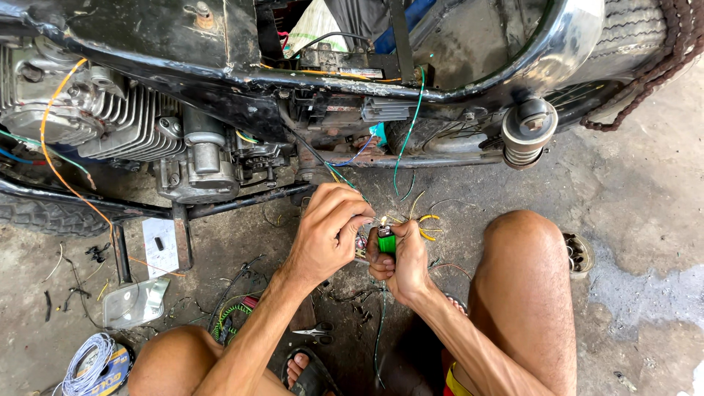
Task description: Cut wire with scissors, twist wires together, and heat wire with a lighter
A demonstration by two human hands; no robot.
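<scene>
Wires (pixel 411 158) hang from the motorcycle frame (pixel 308 81) above my hands, beside the engine (pixel 132 128) and rear shock (pixel 528 132). My left hand (pixel 330 231) pinches a wire end tight, and my right hand (pixel 400 264) grips a green lighter (pixel 386 240) touching it, between my knees. Wire scraps, scissors (pixel 315 331) and a wire coil (pixel 88 363) litter the stained concrete floor (pixel 638 213).

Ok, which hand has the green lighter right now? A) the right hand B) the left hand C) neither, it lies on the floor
A: the right hand grips the green lighter, while the left hand pinches the wires beside it.
</scene>
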